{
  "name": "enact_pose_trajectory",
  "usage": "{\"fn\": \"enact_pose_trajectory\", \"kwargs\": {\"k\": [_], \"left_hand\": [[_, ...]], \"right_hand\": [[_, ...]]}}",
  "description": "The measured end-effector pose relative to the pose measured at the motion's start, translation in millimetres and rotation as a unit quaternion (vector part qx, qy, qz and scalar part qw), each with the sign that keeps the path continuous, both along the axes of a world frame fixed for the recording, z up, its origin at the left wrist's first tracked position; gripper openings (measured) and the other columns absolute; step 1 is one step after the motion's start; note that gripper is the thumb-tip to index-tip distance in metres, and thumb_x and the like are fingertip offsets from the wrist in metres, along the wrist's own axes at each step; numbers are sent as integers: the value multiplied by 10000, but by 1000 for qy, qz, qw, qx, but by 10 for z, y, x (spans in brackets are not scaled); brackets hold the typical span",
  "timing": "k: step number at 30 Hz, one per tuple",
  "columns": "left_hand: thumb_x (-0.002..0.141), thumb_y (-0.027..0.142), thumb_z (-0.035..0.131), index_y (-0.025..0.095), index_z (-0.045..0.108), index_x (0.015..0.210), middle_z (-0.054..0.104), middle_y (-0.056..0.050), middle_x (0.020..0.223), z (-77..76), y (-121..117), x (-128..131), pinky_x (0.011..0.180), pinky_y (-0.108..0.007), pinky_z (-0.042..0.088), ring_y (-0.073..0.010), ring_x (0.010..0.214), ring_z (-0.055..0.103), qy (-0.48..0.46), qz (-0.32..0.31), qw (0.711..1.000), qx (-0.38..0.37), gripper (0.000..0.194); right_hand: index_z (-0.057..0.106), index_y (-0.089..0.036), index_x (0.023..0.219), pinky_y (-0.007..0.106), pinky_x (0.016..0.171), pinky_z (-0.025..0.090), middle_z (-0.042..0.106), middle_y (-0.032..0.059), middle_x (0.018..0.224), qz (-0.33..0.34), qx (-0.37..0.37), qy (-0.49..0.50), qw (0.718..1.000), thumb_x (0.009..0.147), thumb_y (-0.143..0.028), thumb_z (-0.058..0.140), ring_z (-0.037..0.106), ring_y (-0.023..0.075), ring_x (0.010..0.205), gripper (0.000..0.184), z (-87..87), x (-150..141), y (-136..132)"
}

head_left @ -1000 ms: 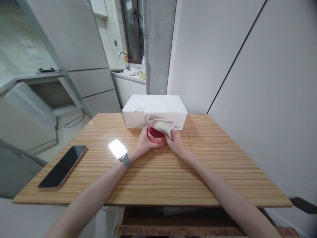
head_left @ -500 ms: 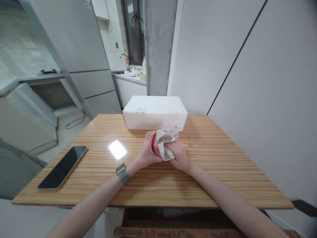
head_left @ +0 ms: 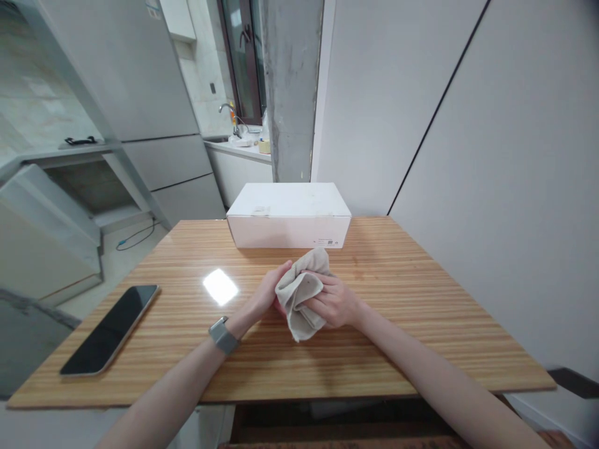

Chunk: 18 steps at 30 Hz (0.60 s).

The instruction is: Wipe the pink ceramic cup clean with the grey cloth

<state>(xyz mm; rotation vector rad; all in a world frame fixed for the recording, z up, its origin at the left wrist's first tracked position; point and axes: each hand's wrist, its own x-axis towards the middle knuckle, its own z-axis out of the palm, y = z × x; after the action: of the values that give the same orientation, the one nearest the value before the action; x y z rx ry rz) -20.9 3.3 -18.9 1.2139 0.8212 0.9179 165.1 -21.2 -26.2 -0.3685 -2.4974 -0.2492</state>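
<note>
Beige cloth (head_left: 298, 294) in the right hand (head_left: 334, 302), above the middle of the wood-grained tabletop (head_left: 421, 293), midway between its side edges and nearer the near edge than the white cardboard box (head_left: 290, 201) by the far edge. The right fingers are bunched into the folds, gripping the cloth. The left hand (head_left: 270, 292) curves behind it, partly hidden; how far its fingers close, and on what, cannot be told. A smartphone (head_left: 110, 330) lies toward the near left corner. Possible fault: a hard push through the cloth, unmatched by the left hand, could dislodge whatever that hand supports. Compared with half a second earlier, the pink dish then showing between hand and cloth is no longer distinguishable, and both hands are slightly nearer the near edge.
</note>
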Motion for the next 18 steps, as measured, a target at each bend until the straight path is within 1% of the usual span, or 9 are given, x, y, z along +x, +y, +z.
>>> {"fn": "enact_pose_trajectory", "kwargs": {"k": [3, 6, 8, 10, 12, 14, 16, 18], "left_hand": [[803, 562, 532, 128, 702, 811, 689, -38, 726, -15, 8, 23, 692, -315, 445, -192, 702, 592, 4, 5, 1000, 6, 466], [805, 532, 556, 133, 688, 815, 679, -30, 771, -9, 12, 44, 750, -302, 440, -183, 768, 575, -15, 32, 999, 25, 420], [808, 513, 568, 140, 667, 865, 668, -27, 821, -14, -11, 61, 773, -288, 440, -175, 823, 567, -36, 52, 998, 30, 390], [811, 504, 575, 158, 633, 940, 653, -22, 879, -36, -52, 84, 757, -272, 449, -160, 837, 567, -60, 56, 996, 27, 374], [812, 502, 577, 184, 599, 971, 638, -14, 912, -62, -94, 108, 734, -259, 458, -142, 823, 573, -82, 46, 995, 22, 356], [801, 472, 607, 204, 577, 964, 634, -10, 949, -70, -116, 122, 749, -255, 462, -135, 843, 583, -111, 31, 993, 17, 315], [788, 438, 627, 208, 576, 981, 643, -24, 1006, -48, -107, 119, 786, -272, 463, -156, 905, 595, -146, 3, 989, -5, 304], [807, 478, 571, 182, 593, 1026, 663, -62, 1033, 1, -70, 96, 823, -314, 464, -202, 968, 603, -168, -27, 984, -52, 368]], "right_hand": [[614, -198, 1079, 441, 993, 406, 696, 99, 936, -25, -14, 0, 1000, 848, -219, 452, 612, 235, 1013, 283, 11, 19, -12], [617, -191, 999, 420, 895, 451, 690, 97, 850, -78, -53, 17, 995, 833, -225, 437, 626, 240, 877, 248, 35, 7, 9], [609, -179, 947, 412, 853, 450, 678, 106, 835, -119, -66, 29, 990, 815, -209, 427, 607, 247, 834, 227, 61, -14, 35], [596, -179, 921, 411, 848, 433, 670, 111, 851, -152, -75, 47, 984, 820, -199, 406, 588, 255, 846, 216, 81, -33, 60], [582, -180, 912, 406, 847, 418, 665, 115, 870, -174, -81, 71, 979, 855, -199, 356, 577, 256, 866, 233, 83, -37, 80], [574, -178, 916, 394, 828, 416, 662, 119, 872, -182, -81, 86, 976, 884, -202, 306, 575, 254, 872, 272, 72, -19, 97], [577, -179, 929, 388, 804, 419, 663, 116, 870, -176, -79, 88, 977, 888, -222, 304, 577, 254, 861, 280, 59, 8, 106], [586, -183, 934, 385, 792, 423, 668, 107, 857, -153, -68, 73, 983, 878, -248, 340, 581, 253, 841, 260, 58, 20, 99]]}}
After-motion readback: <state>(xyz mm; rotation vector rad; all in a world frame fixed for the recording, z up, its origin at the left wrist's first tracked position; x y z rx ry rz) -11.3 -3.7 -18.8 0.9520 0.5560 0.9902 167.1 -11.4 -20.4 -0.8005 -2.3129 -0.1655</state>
